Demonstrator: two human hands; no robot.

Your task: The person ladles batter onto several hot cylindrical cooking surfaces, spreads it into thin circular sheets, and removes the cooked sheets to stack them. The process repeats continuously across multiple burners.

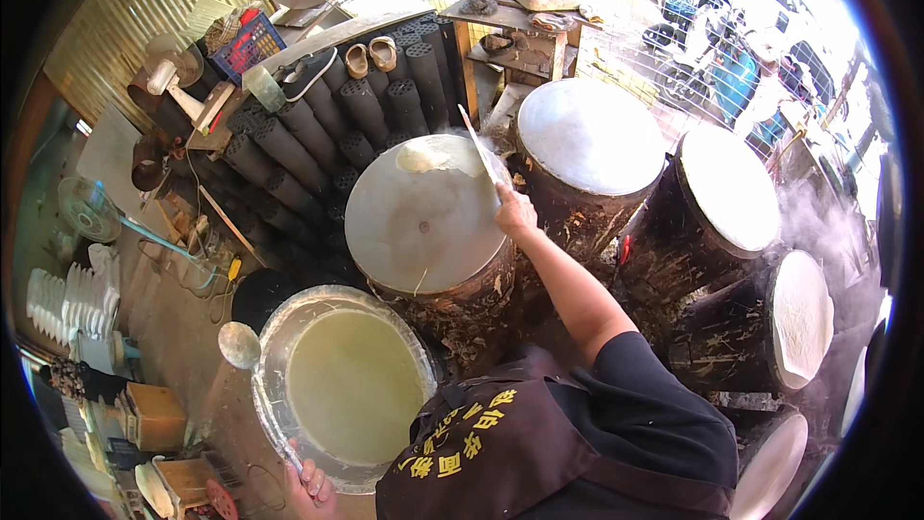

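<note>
Low at the left, my left hand [310, 489] is closed round the handle of a ladle [239, 345], whose bowl is held up over the left rim of a wide basin [268, 409]. Pale greenish-yellow batter [358, 387] fills the basin. Stretched forward, my right hand [517, 212] grips a long flat wooden scraper [478, 146]. It slants over the right far edge of a round grey griddle [414, 231]. A cream-coloured patch of batter [428, 156] lies at the griddle's far side, near the scraper; whether they touch is unclear.
Several more round drum stoves stand to the right, including one with a pale top [589, 135] and one with a sheet on it [802, 318]. Steam [818, 212] drifts there. Black coal cylinders [289, 149] are stacked behind the griddle. A fan [91, 210] stands at left.
</note>
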